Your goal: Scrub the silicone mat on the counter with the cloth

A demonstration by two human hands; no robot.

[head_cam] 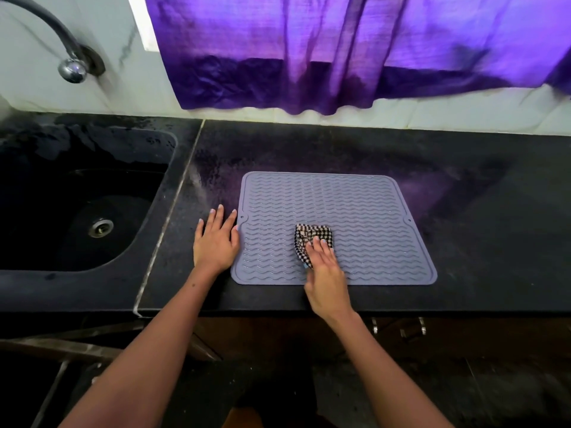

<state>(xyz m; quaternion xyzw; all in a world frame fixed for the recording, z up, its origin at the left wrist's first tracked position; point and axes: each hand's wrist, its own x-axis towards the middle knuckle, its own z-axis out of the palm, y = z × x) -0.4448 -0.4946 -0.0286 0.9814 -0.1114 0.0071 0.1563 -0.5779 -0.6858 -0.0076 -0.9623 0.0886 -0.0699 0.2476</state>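
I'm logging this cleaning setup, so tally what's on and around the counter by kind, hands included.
Hands: 2, left hand and right hand
Silicone mat: 1
Checked cloth: 1
Sink: 1
Tap: 1
Purple curtain: 1
Total: 7

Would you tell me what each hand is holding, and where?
The right hand presses the checked cloth at its near edge; the left hand holds nothing.
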